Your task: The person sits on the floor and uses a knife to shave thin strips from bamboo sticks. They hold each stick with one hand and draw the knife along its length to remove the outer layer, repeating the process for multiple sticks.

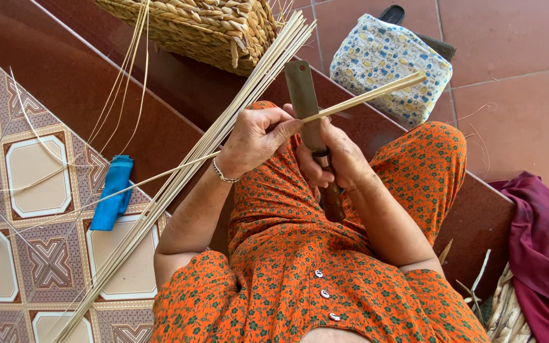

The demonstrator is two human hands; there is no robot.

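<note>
My left hand (258,136) pinches a thin pale bamboo strip (376,94) that runs up and to the right, its far end split in two. My right hand (338,159) grips the dark wooden handle of a broad flat knife (303,95) whose blade points upward; the strip crosses the blade edge. Both hands rest over my lap, which is covered in orange flowered cloth. A silver bracelet sits on my left wrist.
A long bundle of bamboo strips (179,184) leans diagonally across the step on my left. A woven basket (204,28) stands at the top. A patterned cushion (389,67) lies at upper right, a blue folded object (114,194) on the patterned tiles, and maroon cloth (544,248) at right.
</note>
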